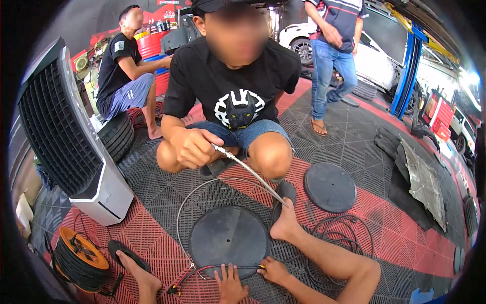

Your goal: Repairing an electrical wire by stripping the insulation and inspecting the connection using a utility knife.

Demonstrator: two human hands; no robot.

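In the head view, a big black disc (pixel 229 228) lies on the floor (pixel 324 147). The wire bundle (pixel 202 268) runs along the disc's near edge. There, the left hand (pixel 231 287) is palm down, fingers and thumb apart, fingertips at the bundle. To its right, the right hand (pixel 274 270) has its grip pinched together on the bundle's yellow part. Beyond the disc, 1 co-worker (pixel 235 83) holds a metal-ended hose (pixel 258 177).

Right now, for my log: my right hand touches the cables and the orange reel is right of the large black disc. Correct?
Wrong side: the head view shows the orange reel left of the large black disc. Your right hand touches the cables.
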